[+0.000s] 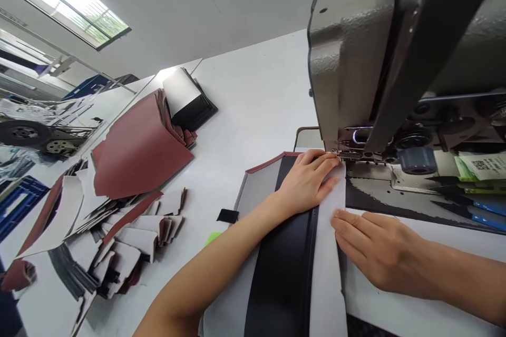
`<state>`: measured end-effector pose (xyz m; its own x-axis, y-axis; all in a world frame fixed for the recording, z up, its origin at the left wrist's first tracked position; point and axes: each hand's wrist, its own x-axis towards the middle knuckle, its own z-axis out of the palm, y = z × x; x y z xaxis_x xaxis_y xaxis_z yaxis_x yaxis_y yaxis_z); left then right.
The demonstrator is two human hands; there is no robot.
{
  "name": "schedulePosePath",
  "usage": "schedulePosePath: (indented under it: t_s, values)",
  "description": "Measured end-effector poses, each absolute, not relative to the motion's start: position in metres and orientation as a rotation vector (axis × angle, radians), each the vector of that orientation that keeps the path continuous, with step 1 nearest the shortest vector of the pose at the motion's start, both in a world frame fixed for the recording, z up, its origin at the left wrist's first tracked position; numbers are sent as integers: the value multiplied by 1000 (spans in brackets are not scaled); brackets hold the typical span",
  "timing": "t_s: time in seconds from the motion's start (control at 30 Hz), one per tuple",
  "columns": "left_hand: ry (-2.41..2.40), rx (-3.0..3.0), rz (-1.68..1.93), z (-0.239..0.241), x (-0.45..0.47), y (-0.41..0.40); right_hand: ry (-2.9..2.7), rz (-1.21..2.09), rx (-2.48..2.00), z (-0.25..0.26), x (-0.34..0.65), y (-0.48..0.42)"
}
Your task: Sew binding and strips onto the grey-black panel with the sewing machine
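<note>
Beneath the head of a sewing machine (pixel 348 58) lies a long sewn panel (pixel 282 274), with a black band, a grey section and a white strip (pixel 327 268) along its right side. My left hand (pixel 310 179) rests flat on the panel close to the presser foot, fingers stretched over the black band and white strip. Lower and to the right, my right hand (pixel 375 245) pinches the outer edge of the white strip between thumb and fingers. Dark red trim (pixel 264 162) borders the panel's far edge. The needle point is hidden from me.
On the left of the white table stand a stack of dark red sheets (pixel 142 142), a black-and-white stack (pixel 185 97) and many loose cut pieces (pixel 130 242). Blue-handled pointed tools (pixel 488 213) and a labelled packet (pixel 482 166) lie right of the machine. A blue crate (pixel 26 200) sits far left.
</note>
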<state>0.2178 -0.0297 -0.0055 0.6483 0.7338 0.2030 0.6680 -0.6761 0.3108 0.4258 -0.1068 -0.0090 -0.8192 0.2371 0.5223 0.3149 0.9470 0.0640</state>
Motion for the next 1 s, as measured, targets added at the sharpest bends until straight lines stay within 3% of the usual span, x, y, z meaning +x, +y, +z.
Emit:
schedulePosePath:
  t_s: [1.0]
  values:
    - [1077, 2669, 505, -4, 216, -19, -2518, -186, -490, -12, 422, -102]
